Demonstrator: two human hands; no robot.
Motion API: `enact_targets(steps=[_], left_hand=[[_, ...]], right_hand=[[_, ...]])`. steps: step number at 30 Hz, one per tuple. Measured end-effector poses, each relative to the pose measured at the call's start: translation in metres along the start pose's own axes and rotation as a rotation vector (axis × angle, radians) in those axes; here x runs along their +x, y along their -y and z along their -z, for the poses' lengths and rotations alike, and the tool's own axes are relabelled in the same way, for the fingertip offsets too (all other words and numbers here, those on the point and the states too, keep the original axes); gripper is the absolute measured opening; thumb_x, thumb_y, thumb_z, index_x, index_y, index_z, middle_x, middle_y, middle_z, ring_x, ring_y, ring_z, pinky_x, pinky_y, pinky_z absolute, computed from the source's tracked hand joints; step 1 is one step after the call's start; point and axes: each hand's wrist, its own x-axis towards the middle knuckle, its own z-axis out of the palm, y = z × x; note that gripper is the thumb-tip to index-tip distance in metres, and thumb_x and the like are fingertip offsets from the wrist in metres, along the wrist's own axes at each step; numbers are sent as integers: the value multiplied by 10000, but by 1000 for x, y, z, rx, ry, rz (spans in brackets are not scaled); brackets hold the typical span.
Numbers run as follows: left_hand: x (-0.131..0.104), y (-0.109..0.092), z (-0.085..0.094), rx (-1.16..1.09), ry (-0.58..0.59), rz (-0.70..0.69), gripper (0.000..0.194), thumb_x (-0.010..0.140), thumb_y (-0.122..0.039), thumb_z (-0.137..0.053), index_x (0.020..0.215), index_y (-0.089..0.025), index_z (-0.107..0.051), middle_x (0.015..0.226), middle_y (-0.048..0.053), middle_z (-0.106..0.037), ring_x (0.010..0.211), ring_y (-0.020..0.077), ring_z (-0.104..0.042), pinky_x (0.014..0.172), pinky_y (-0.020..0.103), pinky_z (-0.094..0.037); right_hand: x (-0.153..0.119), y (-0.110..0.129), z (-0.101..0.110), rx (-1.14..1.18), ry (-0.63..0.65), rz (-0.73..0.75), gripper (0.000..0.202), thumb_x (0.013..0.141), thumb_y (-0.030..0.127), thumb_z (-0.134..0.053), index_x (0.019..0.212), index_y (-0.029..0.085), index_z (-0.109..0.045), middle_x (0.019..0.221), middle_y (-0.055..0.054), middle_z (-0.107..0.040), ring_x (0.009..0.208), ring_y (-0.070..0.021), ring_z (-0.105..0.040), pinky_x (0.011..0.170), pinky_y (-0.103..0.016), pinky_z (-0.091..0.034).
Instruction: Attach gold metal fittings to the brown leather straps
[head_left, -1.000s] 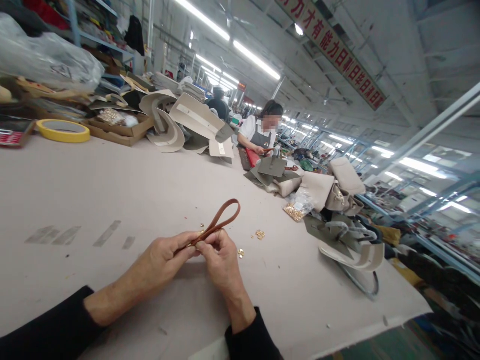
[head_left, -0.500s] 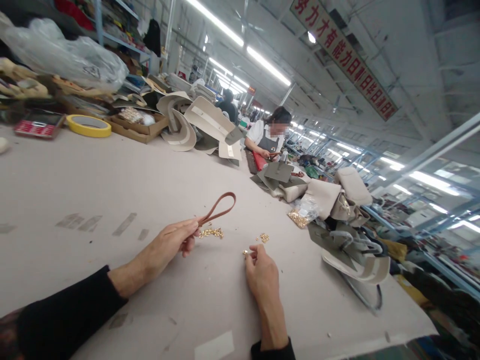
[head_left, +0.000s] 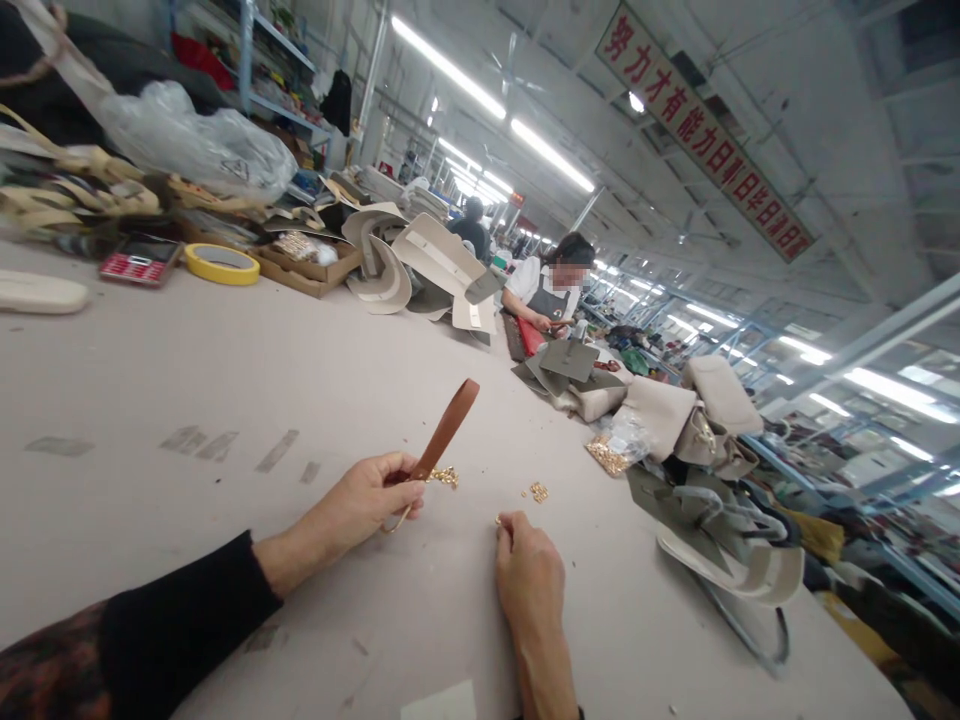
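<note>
A brown leather wrist strap (head_left: pixel 448 430) is pinched near its lower end by my left hand (head_left: pixel 367 500), its loop pointing up and away. Under those fingers shows a thin, curved, gold-coloured edge (head_left: pixel 399 521), whose kind I cannot make out. Just beyond the fingertips lies a pile of small gold metal pieces (head_left: pixel 447 477), partly hidden by the strap. My right hand (head_left: pixel 531 570) is closed over the table, with a tiny gold metal piece (head_left: pixel 498 519) at its fingertips. A second cluster of small gold pieces (head_left: pixel 539 492) lies just past the right knuckles.
Yellow tape (head_left: pixel 222 264), a cardboard box (head_left: pixel 311 272) and cut beige panels (head_left: pixel 439 252) line the table's far left. A bag of gold pieces (head_left: pixel 609 455) and grey-beige bag parts (head_left: pixel 720 540) lie right. Across the table, a person (head_left: pixel 551 290) works.
My left hand has turned the strap, so its broad face now shows instead of the open loop. The right fingers have closed further around the small gold piece. The view has shifted slightly.
</note>
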Motion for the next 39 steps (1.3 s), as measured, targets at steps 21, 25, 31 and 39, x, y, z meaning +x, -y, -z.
enact_targets(steps=[21,25,31,39], left_hand=[[-8,3,-6,320,-59,-193,162,778,-277,-505,796,-164,-620,617,-36,-525,566,125,-469,533,224,-347],[-10,3,-6,353,-101,-257,138,792,-242,-502,758,-166,-612,640,-26,-547,592,126,-460,550,221,-347],[-11,4,-7,329,-68,-230,179,830,-221,-489,881,-165,-651,706,1,-623,632,141,-544,601,233,-403],[-11,6,-7,444,-68,-374,194,839,-161,-489,906,-166,-672,859,31,-666,806,159,-593,720,239,-426]], right_hand=[[9,60,28,952,-124,199,70,881,187,-530,826,229,-542,841,-19,-630,846,-167,-599,799,-304,-467],[16,78,25,892,-181,377,173,859,75,-496,855,240,-547,856,-21,-636,876,-176,-601,796,-318,-474],[21,82,20,776,-225,432,198,871,50,-479,856,238,-542,847,-26,-654,856,-174,-599,761,-309,-480],[19,81,18,775,-267,340,156,861,80,-517,807,218,-565,825,-22,-665,830,-159,-625,761,-291,-489]])
